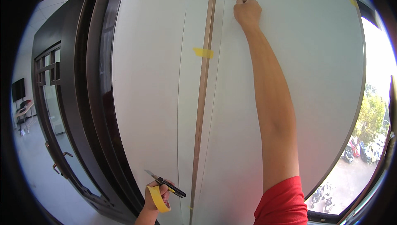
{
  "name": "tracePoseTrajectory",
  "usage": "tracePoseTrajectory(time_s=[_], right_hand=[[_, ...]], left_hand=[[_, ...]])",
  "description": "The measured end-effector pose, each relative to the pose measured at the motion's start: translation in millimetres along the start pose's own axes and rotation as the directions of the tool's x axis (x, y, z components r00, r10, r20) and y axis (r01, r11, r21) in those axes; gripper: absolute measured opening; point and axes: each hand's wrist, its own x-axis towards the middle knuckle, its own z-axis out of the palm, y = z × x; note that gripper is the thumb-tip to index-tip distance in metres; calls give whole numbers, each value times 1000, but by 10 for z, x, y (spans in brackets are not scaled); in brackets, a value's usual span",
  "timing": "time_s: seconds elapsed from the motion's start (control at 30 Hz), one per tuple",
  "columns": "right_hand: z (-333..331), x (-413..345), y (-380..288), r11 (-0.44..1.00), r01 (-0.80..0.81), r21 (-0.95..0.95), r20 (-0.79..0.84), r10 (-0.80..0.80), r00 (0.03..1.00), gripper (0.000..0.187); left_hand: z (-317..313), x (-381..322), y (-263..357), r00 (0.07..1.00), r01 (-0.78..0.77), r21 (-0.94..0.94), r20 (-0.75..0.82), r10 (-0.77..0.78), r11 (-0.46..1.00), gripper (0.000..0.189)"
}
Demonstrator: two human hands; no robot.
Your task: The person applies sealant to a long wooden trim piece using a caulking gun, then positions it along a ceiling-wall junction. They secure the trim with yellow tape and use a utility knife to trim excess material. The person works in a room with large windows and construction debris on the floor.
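My right hand (247, 11) is raised high against the pale wall panel (316, 70), its fingers curled; whether it pinches anything cannot be seen. Down at the lower left, my left hand (158, 194) grips a black utility knife (170, 187) with its blade out, pointing up and left. A roll of yellow tape (157, 199) hangs on the same hand. Between the hands, a long narrow brown strip (201, 116) runs from top to bottom of the panel, with a piece of yellow tape (203, 53) across it. Thin lines run along both sides of the strip.
Dark door frames (93, 101) and an open door with handles (66, 154) stand at the left, with a room and a table (25, 108) beyond. At the right is a window, with a tree (369, 116) and parked vehicles outside. Another yellow tape piece (352, 2) is near the panel's upper right edge.
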Motion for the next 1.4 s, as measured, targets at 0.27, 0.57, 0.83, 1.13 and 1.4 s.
tracePoseTrajectory(time_s=[0.27, 0.57, 0.83, 1.13, 1.4], right_hand=[[-93, -364, -126, 858, -60, 510, 19, 59, 998, 24], [-141, -163, -80, 588, -245, 771, 265, 53, 963, 24], [327, -114, 20, 951, 305, -57, 173, -291, 941, 31], [570, 125, 67, 920, 376, -111, 129, -362, 923, 24], [203, -47, 25, 978, 73, 195, -109, -53, 993, 26]], left_hand=[[-82, -8, 28, 999, 44, -41, 1, -44, 998, 39], [-62, 40, 56, 995, 90, 35, 39, -91, 995, 42], [-7, 57, 106, 993, 107, 49, 43, -109, 993, 46], [-140, 11, -46, 999, 40, -13, -28, -40, 999, 46], [-315, 6, -189, 995, 89, -82, -33, -92, 993, 39]])
